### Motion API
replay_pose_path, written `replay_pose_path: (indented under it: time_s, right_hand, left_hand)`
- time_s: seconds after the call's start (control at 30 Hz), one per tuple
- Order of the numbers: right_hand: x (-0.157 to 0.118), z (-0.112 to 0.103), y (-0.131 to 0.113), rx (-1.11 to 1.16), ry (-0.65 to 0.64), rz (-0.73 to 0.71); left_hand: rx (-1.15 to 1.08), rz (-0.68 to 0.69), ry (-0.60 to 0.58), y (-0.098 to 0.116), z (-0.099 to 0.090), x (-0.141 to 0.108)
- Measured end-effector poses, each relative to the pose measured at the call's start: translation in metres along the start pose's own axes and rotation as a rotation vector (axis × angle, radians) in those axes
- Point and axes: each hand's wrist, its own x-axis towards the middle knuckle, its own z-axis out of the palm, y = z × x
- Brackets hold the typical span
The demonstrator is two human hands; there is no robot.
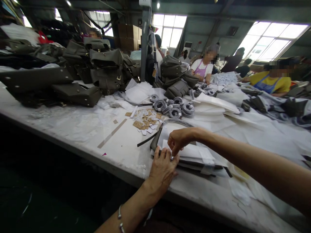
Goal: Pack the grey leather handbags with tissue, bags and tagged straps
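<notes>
A dark bag (pixel 154 142) lies flat near the table's front edge, with white paper sheets (pixel 194 152) on top and clear plastic at its right end. My left hand (pixel 163 163) rests on its front left part, fingers slightly apart. Just above those fingertips, my right hand (pixel 179 139) reaches in from the right with its fingers curled together and pointing down. Whatever lies between the right fingertips is too small to make out. Behind the bag, brown and white tags (pixel 145 121) with strings form a loose pile.
Wrapped coiled straps (pixel 175 108) lie behind the bag. Dark bags (pixel 82 92) are heaped at the back left, near a grey post (pixel 145 42). White sheets (pixel 262 129) spread across the right. A person in a yellow top (pixel 282 83) and others are across the table (pixel 116 165).
</notes>
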Motion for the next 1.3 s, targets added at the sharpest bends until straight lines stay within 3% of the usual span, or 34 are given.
replay_pose_path:
  time_s: [0.17, 0.43, 0.63, 0.87, 0.97, 1.1, 1.2, 1.3]
  right_hand:
    - [0.019, -0.004, -0.004, -0.093, -0.094, 0.036]
    - [0.026, -0.003, -0.012, -0.202, -0.085, 0.049]
    - [0.03, 0.012, -0.017, -0.548, 0.188, -0.015]
    - [0.033, 0.016, -0.009, -0.692, 0.295, -0.074]
    - [0.036, 0.006, 0.011, -0.619, 0.355, -0.03]
    - [0.029, -0.001, 0.042, -0.386, 0.509, 0.139]
    - [0.021, 0.012, 0.054, -0.204, 0.623, 0.164]
    - [0.02, 0.033, 0.054, -0.076, 0.64, 0.144]
  left_hand:
    - [-0.007, 0.004, 0.002, 0.0, 0.004, 0.0]
    - [-0.023, -0.004, 0.014, 0.001, 0.01, -0.001]
    - [-0.022, -0.004, 0.019, -0.001, 0.012, -0.002]
    - [-0.018, -0.009, 0.026, -0.001, 0.012, -0.001]
    - [-0.009, -0.009, 0.015, -0.001, 0.01, 0.0]
    - [-0.012, -0.014, 0.024, 0.0, 0.008, -0.001]
    - [-0.012, -0.018, 0.04, 0.0, 0.011, -0.001]
    - [-0.006, -0.011, 0.048, -0.001, 0.015, -0.002]
